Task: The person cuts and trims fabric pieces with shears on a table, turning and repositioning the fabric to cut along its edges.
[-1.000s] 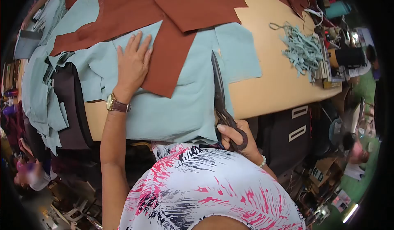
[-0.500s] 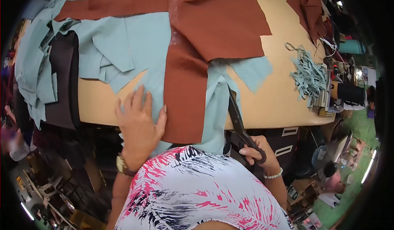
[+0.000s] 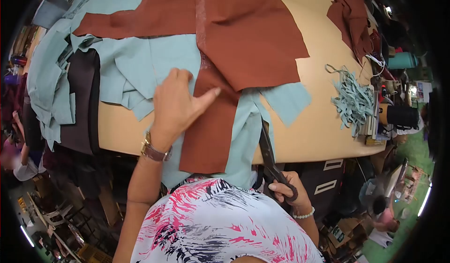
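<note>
While right hand (image 3: pixel 296 192) grips dark scissors (image 3: pixel 268 152), left hand (image 3: pixel 176 104) splayed, empty, creased russet cloth (image 3: pixel 248 42) over teal fabric (image 3: pixel 243 131).

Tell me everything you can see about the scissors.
The scissors are long and dark, with metal-looking blades and a looped handle gripped in the right hand. They point away and slightly left, tip at the pale blue-green fabric, handle past the near edge of the table. Whether the blades are parted is unclear.

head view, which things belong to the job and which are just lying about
In use, it seems:
scissors, in the right hand
pale blue cloth, at the blades
rust cloth, by the left hand

Apparently lying about:
heap of pale blue strips
teal cylinder
</note>
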`<state>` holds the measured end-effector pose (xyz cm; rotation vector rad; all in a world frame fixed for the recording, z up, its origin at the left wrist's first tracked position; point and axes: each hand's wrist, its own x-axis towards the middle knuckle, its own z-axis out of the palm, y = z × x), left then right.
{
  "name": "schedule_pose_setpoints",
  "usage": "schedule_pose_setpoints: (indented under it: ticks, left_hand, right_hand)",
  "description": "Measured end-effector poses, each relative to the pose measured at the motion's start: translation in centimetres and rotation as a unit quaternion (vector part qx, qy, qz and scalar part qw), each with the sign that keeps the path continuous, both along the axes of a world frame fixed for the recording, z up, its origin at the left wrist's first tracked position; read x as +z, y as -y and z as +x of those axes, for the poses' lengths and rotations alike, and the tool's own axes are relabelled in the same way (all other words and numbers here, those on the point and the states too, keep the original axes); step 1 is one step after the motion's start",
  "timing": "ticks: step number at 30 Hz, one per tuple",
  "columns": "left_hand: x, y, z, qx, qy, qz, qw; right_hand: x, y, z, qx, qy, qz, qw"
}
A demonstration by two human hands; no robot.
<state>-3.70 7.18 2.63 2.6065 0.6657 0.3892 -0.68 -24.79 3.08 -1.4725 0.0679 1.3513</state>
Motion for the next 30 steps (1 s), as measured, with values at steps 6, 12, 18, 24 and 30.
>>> schedule_pose_setpoints:
  ticks: [6,12,18,24,30]
  left_hand:
    - [-1.3,0.5,0.0,-0.034,0.044,-0.151,0.987]
    - [4.3,-8.4,3.1,-0.164,0.048,-0.028,0.985]
    - [4.5,-24.3,10.3,-0.127,-0.011,0.312,0.941]
    - [5.0,-11.5,8.4,-0.177,0.287,0.334,0.880]
    - [-1.8,3.0,1.9,-0.267,0.178,-0.075,0.944]
  right_hand:
    - [0.0,-0.8,0.1,-0.026,-0.025,0.022,0.999]
    - [-0.2,-0.8,-0.1,-0.035,-0.018,0.021,0.999]
    - [-0.3,-0.8,-0.3,-0.032,-0.001,0.023,0.999]
    - [-0.3,-0.9,-0.5,-0.041,-0.001,0.020,0.999]
    - [-0.2,-0.6,-0.3,-0.030,0.001,0.014,0.999]
